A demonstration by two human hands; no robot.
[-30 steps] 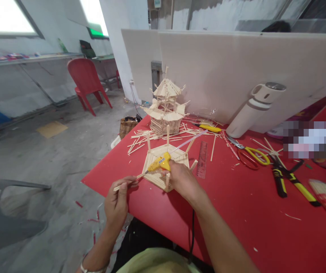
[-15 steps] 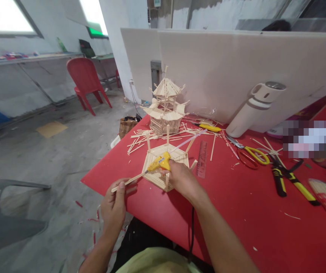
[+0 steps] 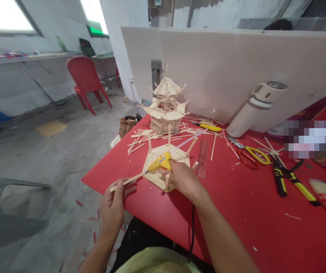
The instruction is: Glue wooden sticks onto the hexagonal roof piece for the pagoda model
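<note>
My left hand [image 3: 114, 204] pinches a thin wooden stick piece [image 3: 128, 181] near the table's front left edge; whether it is one stick or a few together I cannot tell. A yellow hot glue gun [image 3: 159, 162] is gripped in my right hand [image 3: 184, 178], its nozzle at the far end of the stick. Under the gun lies a hexagonal stick base [image 3: 150, 156] with short posts standing at its corners, partly covered by my right hand. Behind it rises a finished-looking pagoda model [image 3: 165, 108] of sticks, with two roof tiers.
Loose sticks [image 3: 140, 134] surround the pagoda. To the right on the red table [image 3: 236, 227] are a clear ruler [image 3: 202, 159], a yellow cutter [image 3: 210, 127], scissors [image 3: 255, 154], black-and-yellow pliers [image 3: 289, 178] and a white flask [image 3: 249, 110]. A partition board stands behind.
The left hand and its stick have shifted very slightly left and down, with the stick's end still at the nozzle. The glue gun and the right hand are almost where they were.
</note>
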